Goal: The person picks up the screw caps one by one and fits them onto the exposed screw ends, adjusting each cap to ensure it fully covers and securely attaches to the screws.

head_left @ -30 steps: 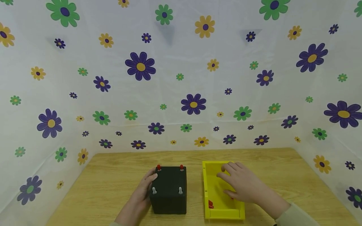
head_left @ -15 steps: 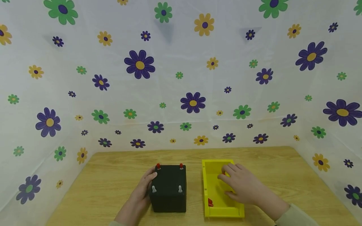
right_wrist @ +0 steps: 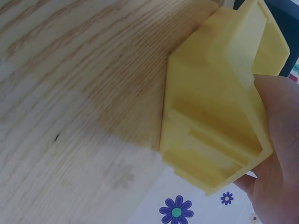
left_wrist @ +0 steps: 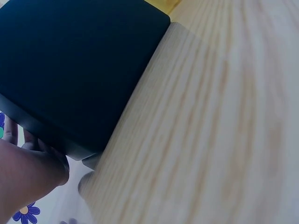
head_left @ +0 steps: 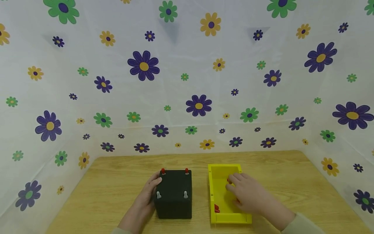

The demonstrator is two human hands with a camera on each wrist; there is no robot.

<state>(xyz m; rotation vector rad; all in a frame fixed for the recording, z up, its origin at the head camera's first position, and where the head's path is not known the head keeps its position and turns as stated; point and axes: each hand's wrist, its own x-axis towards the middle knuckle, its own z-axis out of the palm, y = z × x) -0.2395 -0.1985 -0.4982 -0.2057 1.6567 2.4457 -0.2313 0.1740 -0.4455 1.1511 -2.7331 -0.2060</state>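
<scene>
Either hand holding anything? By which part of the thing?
Left hand: the black box, gripped by its left side. Right hand: cannot tell; it is at the yellow bin, a red piece showing by its fingertips, any hold hidden.

Obstacle: cube-like black box (head_left: 175,186); red-tipped and silver toggles (head_left: 185,195) stand on its top, left hand (head_left: 146,193) at its left side. Obstacle: rectangular yellow tray (head_left: 230,218); right hand (head_left: 249,191) crosses its right wall. Passage: narrow strip of pale wood-grain tabletop (head_left: 200,190) between them; wider behind. Boundary: white flower-printed sheet (head_left: 172,87) beyond.
</scene>
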